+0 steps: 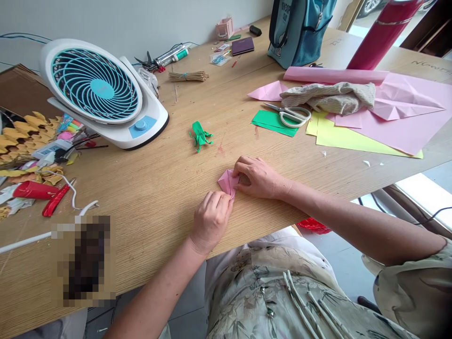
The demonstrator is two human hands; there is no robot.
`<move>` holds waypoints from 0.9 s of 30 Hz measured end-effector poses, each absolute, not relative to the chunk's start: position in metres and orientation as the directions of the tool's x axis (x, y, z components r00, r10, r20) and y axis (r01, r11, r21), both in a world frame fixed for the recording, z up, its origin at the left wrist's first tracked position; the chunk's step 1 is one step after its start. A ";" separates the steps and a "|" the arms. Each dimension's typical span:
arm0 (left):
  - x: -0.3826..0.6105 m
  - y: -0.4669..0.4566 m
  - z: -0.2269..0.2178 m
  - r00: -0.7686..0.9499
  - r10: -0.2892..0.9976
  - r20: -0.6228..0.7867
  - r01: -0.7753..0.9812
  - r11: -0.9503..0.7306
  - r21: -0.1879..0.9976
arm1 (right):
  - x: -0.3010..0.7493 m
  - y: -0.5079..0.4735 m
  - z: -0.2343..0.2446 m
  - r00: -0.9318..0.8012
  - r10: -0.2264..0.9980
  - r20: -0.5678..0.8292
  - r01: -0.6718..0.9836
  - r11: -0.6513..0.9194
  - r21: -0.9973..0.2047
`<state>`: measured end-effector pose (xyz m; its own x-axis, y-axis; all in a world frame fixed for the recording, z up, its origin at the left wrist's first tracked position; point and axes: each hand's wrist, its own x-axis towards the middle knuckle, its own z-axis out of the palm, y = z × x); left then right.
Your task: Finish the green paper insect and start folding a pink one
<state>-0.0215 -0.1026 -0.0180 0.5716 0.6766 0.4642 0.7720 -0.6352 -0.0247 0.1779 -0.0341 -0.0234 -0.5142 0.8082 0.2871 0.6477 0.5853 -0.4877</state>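
A small folded pink paper piece [226, 181] lies on the wooden table [158, 188] near its front edge. My left hand [210, 219] is curled into a loose fist, its fingertips pressing the paper's lower corner. My right hand [259, 178] rests on the paper's right side, fingers bent and pinching its fold. A finished green origami insect [200, 135] stands a little farther back, apart from both hands.
A white and teal fan [102, 94] stands at the left. Scissors [291, 114], green, yellow and pink paper sheets [388, 127] and a grey cloth [328, 96] lie at the right. Yellow paper pieces and red tools [35, 190] clutter the far left. A teal bag [300, 30] stands at the back.
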 end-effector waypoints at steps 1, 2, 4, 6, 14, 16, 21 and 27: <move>-0.022 -0.103 -0.018 0.583 0.666 0.465 0.769 -0.636 -0.054 | 0.178 -0.034 -0.023 -0.514 0.808 0.288 0.648 0.586 -0.487; -0.022 -0.103 -0.018 0.592 0.657 0.466 0.768 -0.636 -0.079 | 0.178 -0.034 -0.023 -0.515 0.807 0.289 0.647 0.587 -0.486; -0.023 -0.103 -0.018 0.603 0.647 0.467 0.765 -0.636 -0.106 | 0.178 -0.034 -0.023 -0.517 0.806 0.288 0.647 0.588 -0.486; -0.024 -0.103 -0.018 0.617 0.636 0.464 0.754 -0.647 -0.117 | 0.178 -0.035 -0.023 -0.520 0.806 0.282 0.648 0.587 -0.486; -0.027 -0.103 -0.019 0.668 0.603 0.437 0.714 -0.685 -0.146 | 0.178 -0.035 -0.025 -0.518 0.806 0.287 0.650 0.589 -0.480; -0.027 -0.103 -0.018 0.682 0.591 0.432 0.699 -0.701 -0.144 | 0.178 -0.035 -0.025 -0.517 0.808 0.282 0.656 0.586 -0.476; -0.028 -0.103 -0.017 0.706 0.575 0.415 0.678 -0.717 -0.160 | 0.177 -0.036 -0.023 -0.519 0.815 0.257 0.676 0.576 -0.460; -0.029 -0.101 -0.015 0.730 0.572 0.375 0.662 -0.728 -0.178 | 0.176 -0.037 -0.021 -0.521 0.813 0.260 0.687 0.581 -0.437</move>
<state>-0.0294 -0.1014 -0.0150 0.7296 0.5717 0.3753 0.6621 -0.7280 -0.1781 0.1760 -0.0368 -0.0213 -0.5213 0.8127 0.2604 0.6872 0.5807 -0.4365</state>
